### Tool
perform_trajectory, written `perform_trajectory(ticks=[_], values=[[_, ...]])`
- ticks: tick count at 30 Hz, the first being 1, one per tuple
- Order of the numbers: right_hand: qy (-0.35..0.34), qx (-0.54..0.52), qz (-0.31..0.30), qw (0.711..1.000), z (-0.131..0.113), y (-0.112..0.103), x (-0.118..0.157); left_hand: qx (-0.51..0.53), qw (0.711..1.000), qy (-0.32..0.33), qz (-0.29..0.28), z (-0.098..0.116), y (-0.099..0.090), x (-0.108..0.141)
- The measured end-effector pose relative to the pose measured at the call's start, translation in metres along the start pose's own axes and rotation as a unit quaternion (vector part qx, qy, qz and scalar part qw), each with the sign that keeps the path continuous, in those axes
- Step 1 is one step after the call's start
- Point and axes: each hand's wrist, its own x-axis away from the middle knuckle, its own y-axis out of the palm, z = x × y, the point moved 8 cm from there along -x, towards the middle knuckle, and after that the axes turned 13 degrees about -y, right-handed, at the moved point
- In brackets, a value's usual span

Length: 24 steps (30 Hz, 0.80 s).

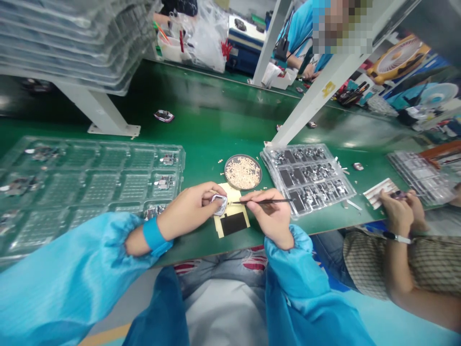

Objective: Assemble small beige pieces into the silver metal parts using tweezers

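Between its thumb and fingers, my left hand (196,206) grips a small white-rimmed device casing (219,205) with a dark inside. My right hand (269,211) pinches thin black tweezers (266,202), whose tip points left at the casing. Beneath both hands lies a pale yellow sheet (220,228) with a black rectangle (233,223) on it. Just beyond the hands stands a round dish (243,172) full of tiny beige and dark pieces. Whether the tweezers' tip touches the casing or carries a piece, I cannot tell.
A clear compartment tray (104,185) with several circuit parts lies left. Stacked trays of parts (309,178) lie right. White posts (104,110) rise from the green bench (201,125). At far right, a co-worker's hands (399,206) hold a small part.
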Motion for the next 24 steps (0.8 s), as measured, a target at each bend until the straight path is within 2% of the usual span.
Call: perform_trajectory(ticks=[4,9,24], values=[[-0.052,0.043,-0.031,0.997,-0.0069,0.0067,0.0001,0.024,1.0,-0.006,-0.006,-0.0031,-0.0001,-0.002],[-0.076,0.102,-0.06,0.99,-0.0109,0.0105,-0.001,0.029,0.999,-0.015,-0.006,-0.0033,-0.0005,-0.0021],[-0.063,0.093,-0.059,0.992,-0.0081,0.0112,-0.0009,0.051,0.998,-0.02,-0.01,-0.0032,0.0,-0.002]])
